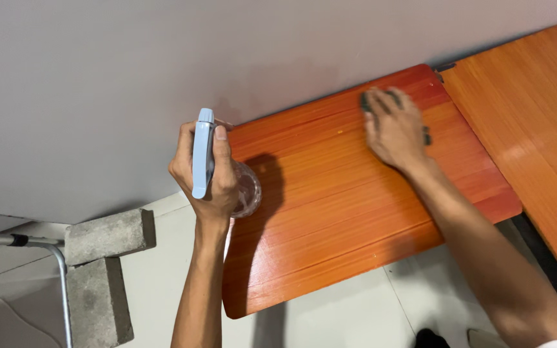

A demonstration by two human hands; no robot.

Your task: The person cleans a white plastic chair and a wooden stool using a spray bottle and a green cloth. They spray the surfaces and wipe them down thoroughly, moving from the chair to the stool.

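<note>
Orange-brown surface: a glossy varnished wooden tabletop (pixel 349 212) is being wiped, pushed up against a plain grey wall (pixel 98 77); a second tabletop of the same orange wood (pixel 536 129) sits just beside it on the right.
Step in hand: looks like the wipe part of a spray-and-wipe, judging by how both hands are busy.
Right hand (pixel 394 129): laid flat near the far edge of the tabletop, fingers spread and pressed down on a small dark cloth or pad (pixel 374 100). Most of the pad is hidden under the palm, so its exact kind can't be told.
Left hand (pixel 204 171): fingers wrapped tight around the neck of a clear plastic spray bottle with a pale blue trigger head (pixel 202 154), held over the tabletop's left edge, nozzle pointed away toward the wall.
Container: the bottle's clear round body (pixel 247 190) is seen from above. Whether any liquid is left inside can't be made out.
Next move, a guess: the nozzle would need tipping down at the wood before any squeeze, and the pad dragged toward the unwiped near side.
Also around: two grey concrete blocks (pixel 101 270) and a metal tube frame (pixel 40 248) on the pale tiled floor (pixel 330 316).
</note>
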